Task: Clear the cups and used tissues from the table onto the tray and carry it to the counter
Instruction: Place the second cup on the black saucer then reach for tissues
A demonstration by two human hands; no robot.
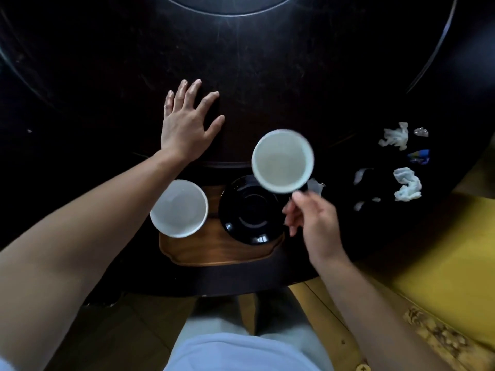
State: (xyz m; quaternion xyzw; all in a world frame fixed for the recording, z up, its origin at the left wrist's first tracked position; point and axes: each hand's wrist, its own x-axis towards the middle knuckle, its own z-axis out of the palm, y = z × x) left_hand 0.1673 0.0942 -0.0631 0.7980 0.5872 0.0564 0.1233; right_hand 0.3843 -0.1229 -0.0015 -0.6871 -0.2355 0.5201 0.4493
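Two cups, one (178,208) on tray (219,253), other (282,160) in right hand (312,220), tissues (407,184) aside

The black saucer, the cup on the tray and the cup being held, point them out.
Black saucer (247,218), head view, its centre well.
Cup on the tray (178,208), head view, inside bottom.
Held cup (281,162), head view, inside bottom.
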